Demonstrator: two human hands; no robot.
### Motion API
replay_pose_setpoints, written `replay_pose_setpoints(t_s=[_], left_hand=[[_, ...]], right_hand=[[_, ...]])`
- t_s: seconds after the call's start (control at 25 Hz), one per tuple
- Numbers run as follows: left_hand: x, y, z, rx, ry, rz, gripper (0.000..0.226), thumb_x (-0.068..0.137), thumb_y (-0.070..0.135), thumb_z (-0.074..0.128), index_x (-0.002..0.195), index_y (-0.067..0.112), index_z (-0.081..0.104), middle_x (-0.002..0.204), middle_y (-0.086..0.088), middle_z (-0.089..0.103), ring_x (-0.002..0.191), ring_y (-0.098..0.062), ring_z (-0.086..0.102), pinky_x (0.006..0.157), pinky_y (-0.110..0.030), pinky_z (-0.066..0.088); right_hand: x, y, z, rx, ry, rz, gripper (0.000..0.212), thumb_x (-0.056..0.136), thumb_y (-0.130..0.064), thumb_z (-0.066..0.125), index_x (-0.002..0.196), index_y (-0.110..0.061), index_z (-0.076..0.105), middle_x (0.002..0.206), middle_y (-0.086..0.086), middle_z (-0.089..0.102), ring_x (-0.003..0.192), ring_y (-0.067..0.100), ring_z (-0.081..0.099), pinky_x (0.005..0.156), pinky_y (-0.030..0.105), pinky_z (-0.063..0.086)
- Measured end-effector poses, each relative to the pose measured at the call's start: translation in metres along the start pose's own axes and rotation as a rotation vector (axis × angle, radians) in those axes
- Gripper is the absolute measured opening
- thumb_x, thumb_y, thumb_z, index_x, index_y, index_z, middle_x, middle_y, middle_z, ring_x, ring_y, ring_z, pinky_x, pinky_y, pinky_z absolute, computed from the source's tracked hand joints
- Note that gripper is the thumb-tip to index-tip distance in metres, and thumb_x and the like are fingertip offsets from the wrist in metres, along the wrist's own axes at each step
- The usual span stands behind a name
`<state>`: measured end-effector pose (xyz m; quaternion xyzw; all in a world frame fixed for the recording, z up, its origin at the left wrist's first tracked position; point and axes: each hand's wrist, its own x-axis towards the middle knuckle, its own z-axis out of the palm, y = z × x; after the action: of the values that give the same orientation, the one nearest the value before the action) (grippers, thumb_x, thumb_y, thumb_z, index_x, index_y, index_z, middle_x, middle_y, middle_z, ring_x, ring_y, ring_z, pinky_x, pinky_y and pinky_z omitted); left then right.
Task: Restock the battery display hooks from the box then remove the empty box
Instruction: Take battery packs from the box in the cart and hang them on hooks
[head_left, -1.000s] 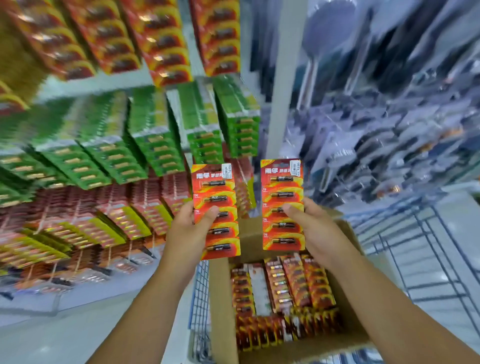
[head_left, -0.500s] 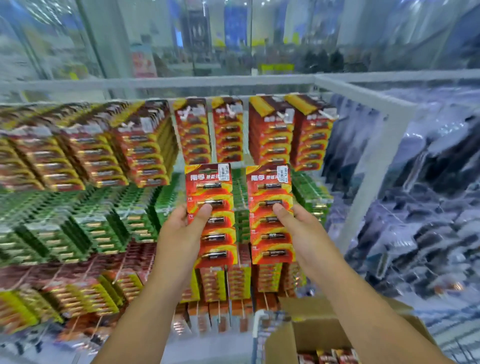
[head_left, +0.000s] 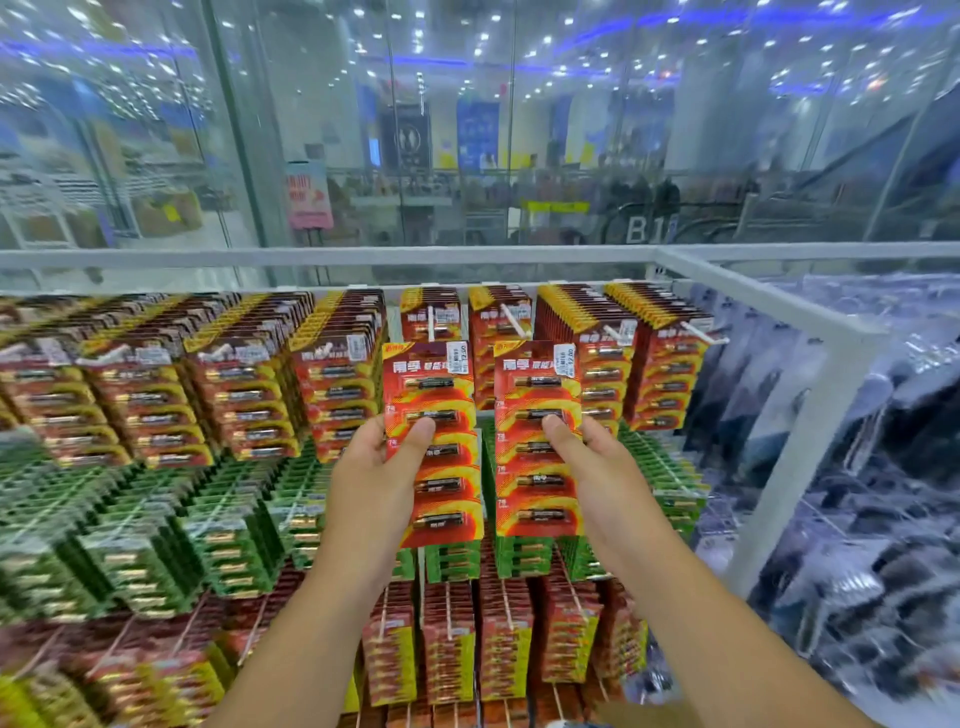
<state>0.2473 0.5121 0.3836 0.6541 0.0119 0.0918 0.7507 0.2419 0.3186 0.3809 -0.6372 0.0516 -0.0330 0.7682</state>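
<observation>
Both arms raised; left hand (head_left: 382, 483) grip grasping battery card (head_left: 434, 441); right hand (head_left: 605, 478) grasping second card (head_left: 537, 441).

The left hand (head_left: 376, 483) covers the lower left of its battery card (head_left: 434, 441), price-sticker print (upper corners) is too small to read, the side racks (head_left: 104, 405) blur, and both forearms leave the bottom edge.

Both arms raised; left hand (head_left: 382, 470) & right hand (head_left: 605, 467) gripping, thumbs fwd.

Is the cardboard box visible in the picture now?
No: only both hands, left hand and right hand, each holding a red battery card before the hooks.
</observation>
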Motion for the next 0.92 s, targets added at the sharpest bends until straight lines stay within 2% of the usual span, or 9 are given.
replay_pose_setpoints(t_s=[0.08,0.28,0.32,0.44,0.52,0.6,0.68,0.8,0.92], left_hand=[[0.006,0.0,0.003,0.012,0.005,0.004,0.013,0.102,0.038,0.065,0.112,0.031,0.07,0.097,0.007,0.081,0.084,-0.018,0.08,0.074,-0.046,0.065],[0.017,-0.001,0.011,0.021,0.018,0.0,0.012,0.102,0.038,0.064,0.112,0.033,0.069,0.098,0.008,0.081,0.082,-0.016,0.08,0.07,-0.043,0.066],[0.019,-0.002,0.012,0.026,0.02,0.0,0.013,0.103,0.038,0.064,0.113,0.033,0.069,0.098,0.008,0.081,0.083,-0.016,0.08,0.07,-0.043,0.066],[0.023,-0.004,0.015,0.027,0.023,-0.007,0.014,0.103,0.038,0.063,0.114,0.032,0.069,0.097,0.008,0.081,0.084,-0.016,0.08,0.072,-0.046,0.066],[0.025,-0.004,0.016,0.02,0.026,-0.009,0.015,0.103,0.038,0.064,0.114,0.031,0.07,0.097,0.008,0.081,0.084,-0.016,0.08,0.072,-0.046,0.066],[0.027,-0.003,0.016,0.018,0.024,0.002,0.015,0.102,0.037,0.064,0.114,0.031,0.07,0.097,0.008,0.081,0.083,-0.015,0.08,0.07,-0.043,0.065],[0.029,-0.002,0.016,0.02,0.021,0.014,0.014,0.103,0.037,0.064,0.113,0.031,0.07,0.097,0.008,0.081,0.083,-0.015,0.08,0.069,-0.041,0.065],[0.031,-0.004,0.014,0.025,0.016,0.024,0.012,0.103,0.037,0.064,0.112,0.032,0.07,0.097,0.009,0.081,0.083,-0.014,0.079,0.068,-0.041,0.065],[0.03,-0.007,0.013,0.049,-0.012,0.027,0.013,0.102,0.037,0.064,0.113,0.032,0.069,0.096,0.01,0.081,0.083,-0.013,0.079,0.067,-0.04,0.065]], right_hand=[[0.01,-0.002,0.0,0.012,0.012,0.003,0.016,0.097,-0.051,0.065,0.111,-0.043,0.067,0.102,-0.017,0.079,0.098,0.011,0.077,0.087,0.044,0.062],[0.027,-0.004,-0.002,-0.013,0.03,0.021,0.017,0.1,-0.049,0.062,0.113,-0.041,0.071,0.114,-0.012,0.078,0.11,0.019,0.073,0.099,0.053,0.058],[0.027,-0.004,-0.002,-0.027,0.034,0.025,0.013,0.1,-0.05,0.062,0.108,-0.043,0.071,0.112,-0.016,0.078,0.111,0.016,0.072,0.097,0.05,0.058],[0.031,-0.005,-0.004,-0.024,0.011,0.042,0.009,0.103,-0.046,0.059,0.097,-0.044,0.066,0.092,-0.026,0.075,0.085,-0.006,0.069,0.071,0.026,0.059],[0.034,-0.005,-0.002,-0.031,0.008,0.027,0.008,0.1,-0.05,0.062,0.099,-0.044,0.067,0.096,-0.027,0.073,0.087,-0.006,0.067,0.074,0.028,0.058],[0.039,-0.005,0.002,-0.024,0.018,0.041,0.038,0.087,-0.066,0.069,0.117,-0.042,0.07,0.116,-0.022,0.073,0.113,0.007,0.067,0.094,0.046,0.058],[0.045,-0.001,0.006,-0.026,0.012,0.006,0.064,0.077,-0.076,0.072,0.131,-0.043,0.065,0.134,-0.015,0.068,0.13,0.019,0.06,0.109,0.057,0.049],[0.046,0.004,0.009,-0.014,0.011,-0.018,0.089,0.059,-0.089,0.072,0.136,-0.044,0.061,0.139,-0.013,0.065,0.133,0.022,0.059,0.109,0.06,0.048],[0.048,0.009,0.007,0.005,0.025,-0.04,0.092,0.063,-0.087,0.073,0.142,-0.04,0.058,0.142,-0.011,0.064,0.134,0.023,0.059,0.108,0.06,0.049]])
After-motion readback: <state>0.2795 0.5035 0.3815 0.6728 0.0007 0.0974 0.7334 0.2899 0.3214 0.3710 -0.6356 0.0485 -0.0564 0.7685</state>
